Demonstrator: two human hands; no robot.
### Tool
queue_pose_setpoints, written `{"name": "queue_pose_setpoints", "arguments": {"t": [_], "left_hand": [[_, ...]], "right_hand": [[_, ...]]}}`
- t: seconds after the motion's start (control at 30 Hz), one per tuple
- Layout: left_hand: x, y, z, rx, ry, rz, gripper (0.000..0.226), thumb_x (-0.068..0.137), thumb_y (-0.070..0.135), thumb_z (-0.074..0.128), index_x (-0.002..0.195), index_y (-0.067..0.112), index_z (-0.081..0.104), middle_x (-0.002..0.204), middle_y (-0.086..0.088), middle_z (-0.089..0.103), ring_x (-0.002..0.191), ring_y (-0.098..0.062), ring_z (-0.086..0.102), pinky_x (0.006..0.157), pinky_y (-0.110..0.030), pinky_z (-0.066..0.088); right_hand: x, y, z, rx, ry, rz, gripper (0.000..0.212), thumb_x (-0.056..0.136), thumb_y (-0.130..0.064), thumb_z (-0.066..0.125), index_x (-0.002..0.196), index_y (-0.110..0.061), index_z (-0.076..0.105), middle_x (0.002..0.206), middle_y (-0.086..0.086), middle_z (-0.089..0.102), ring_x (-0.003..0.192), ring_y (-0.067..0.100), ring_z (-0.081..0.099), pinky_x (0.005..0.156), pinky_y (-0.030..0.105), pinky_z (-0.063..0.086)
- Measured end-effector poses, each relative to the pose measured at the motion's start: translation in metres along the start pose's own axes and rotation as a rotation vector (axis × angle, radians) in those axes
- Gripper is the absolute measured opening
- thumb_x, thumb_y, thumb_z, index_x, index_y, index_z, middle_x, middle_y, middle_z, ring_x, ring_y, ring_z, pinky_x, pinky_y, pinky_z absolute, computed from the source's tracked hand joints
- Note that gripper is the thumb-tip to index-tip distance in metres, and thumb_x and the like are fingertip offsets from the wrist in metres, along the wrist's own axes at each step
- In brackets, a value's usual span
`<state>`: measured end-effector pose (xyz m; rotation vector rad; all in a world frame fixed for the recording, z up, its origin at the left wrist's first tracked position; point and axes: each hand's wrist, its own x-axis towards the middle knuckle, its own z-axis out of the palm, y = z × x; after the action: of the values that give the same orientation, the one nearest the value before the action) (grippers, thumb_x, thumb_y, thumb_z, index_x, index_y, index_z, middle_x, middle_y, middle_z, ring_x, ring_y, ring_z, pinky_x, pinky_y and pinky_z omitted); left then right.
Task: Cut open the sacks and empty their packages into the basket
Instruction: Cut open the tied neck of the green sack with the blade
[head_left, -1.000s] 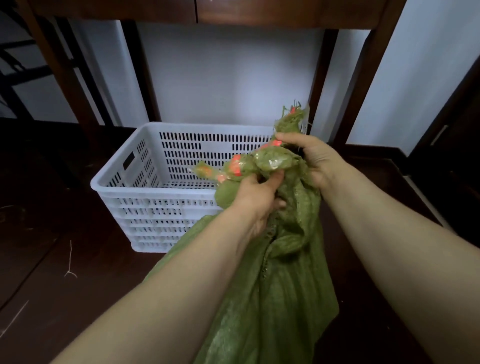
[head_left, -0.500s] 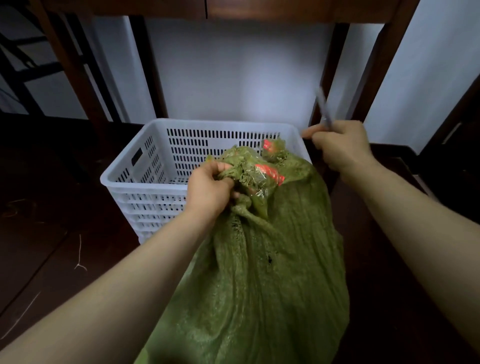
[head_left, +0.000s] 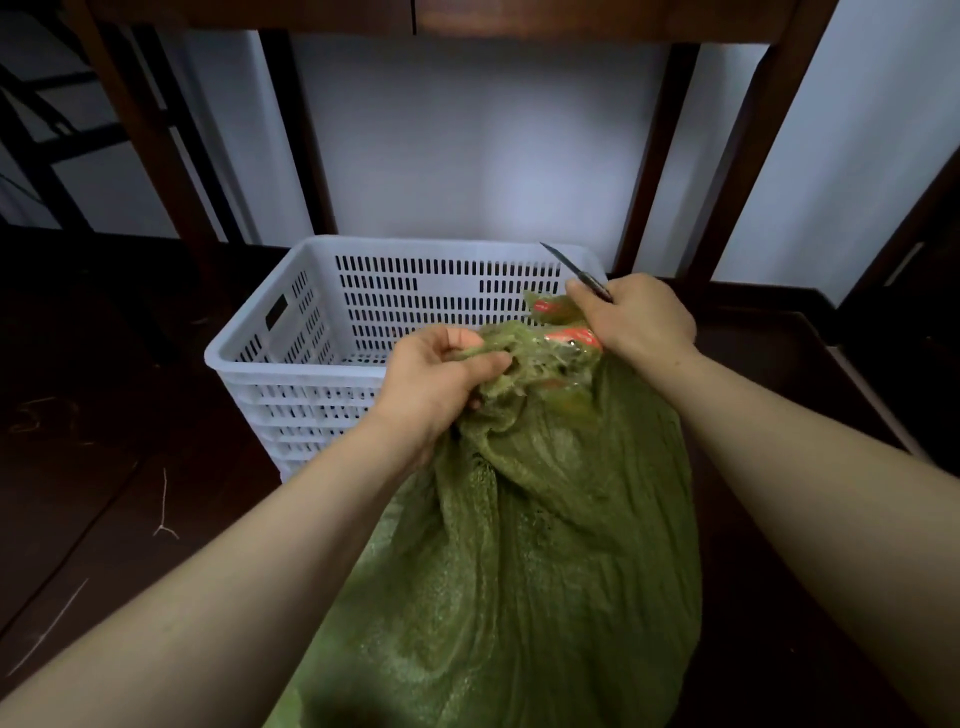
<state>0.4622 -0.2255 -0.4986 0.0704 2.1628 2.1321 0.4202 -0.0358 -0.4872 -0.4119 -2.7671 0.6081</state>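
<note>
A green woven sack (head_left: 545, 545) stands in front of me, its frayed mouth leaning against the near right corner of a white slotted plastic basket (head_left: 296, 353). My left hand (head_left: 436, 384) grips a bunch of the sack's torn top edge. My right hand (head_left: 634, 317) holds a small dark-bladed knife (head_left: 571, 267), blade pointing up and left over the basket, and also touches the sack's mouth. Clear plastic packages with orange-red print (head_left: 576, 338) show in the opening. The inside of the basket looks bare where I can see it.
The basket sits on a dark wooden floor (head_left: 104, 519) under a dark wooden table whose legs (head_left: 737, 156) stand behind it, with a white wall at the back. Dark furniture (head_left: 914, 291) stands at the right. Loose threads lie on the floor at the left.
My right hand let go of the sack's tip, swung right with the knife, then came back to the mouth. My left hand shifted its grip on the frayed edge. The sack's top dropped lower.
</note>
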Motion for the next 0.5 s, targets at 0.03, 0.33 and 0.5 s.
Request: {"name": "queue_pose_setpoints", "arguments": {"t": [0.03, 0.33, 0.5], "left_hand": [[-0.002, 0.001, 0.001, 0.043, -0.008, 0.04, 0.026, 0.079, -0.002, 0.071, 0.071, 0.015, 0.053, 0.063, 0.0, 0.056, 0.054, -0.012, 0.053, 0.048, -0.017, 0.047], [-0.023, -0.004, 0.008, 0.264, -0.065, 0.474, 0.03, 0.068, 0.009, 0.063, 0.066, 0.036, 0.049, 0.074, -0.001, 0.059, 0.071, -0.021, 0.05, 0.067, -0.033, 0.043], [-0.037, -0.014, -0.003, 0.402, 0.004, 0.607, 0.035, 0.072, 0.011, 0.063, 0.07, 0.039, 0.043, 0.063, 0.014, 0.045, 0.053, -0.012, 0.038, 0.055, -0.022, 0.032]], "right_hand": [[0.002, 0.002, -0.001, -0.072, 0.026, -0.017, 0.057, 0.092, -0.061, 0.038, 0.072, -0.014, 0.063, 0.074, 0.003, 0.058, 0.082, 0.029, 0.059, 0.059, 0.028, 0.039], [0.009, 0.015, 0.003, -0.329, 0.052, -0.067, 0.047, 0.096, -0.048, 0.037, 0.094, -0.012, 0.068, 0.096, 0.011, 0.064, 0.093, 0.032, 0.06, 0.065, 0.03, 0.041], [0.005, 0.009, 0.01, -0.233, 0.074, -0.059, 0.047, 0.095, -0.048, 0.041, 0.095, -0.01, 0.068, 0.098, 0.011, 0.065, 0.094, 0.033, 0.06, 0.065, 0.031, 0.04]]}}
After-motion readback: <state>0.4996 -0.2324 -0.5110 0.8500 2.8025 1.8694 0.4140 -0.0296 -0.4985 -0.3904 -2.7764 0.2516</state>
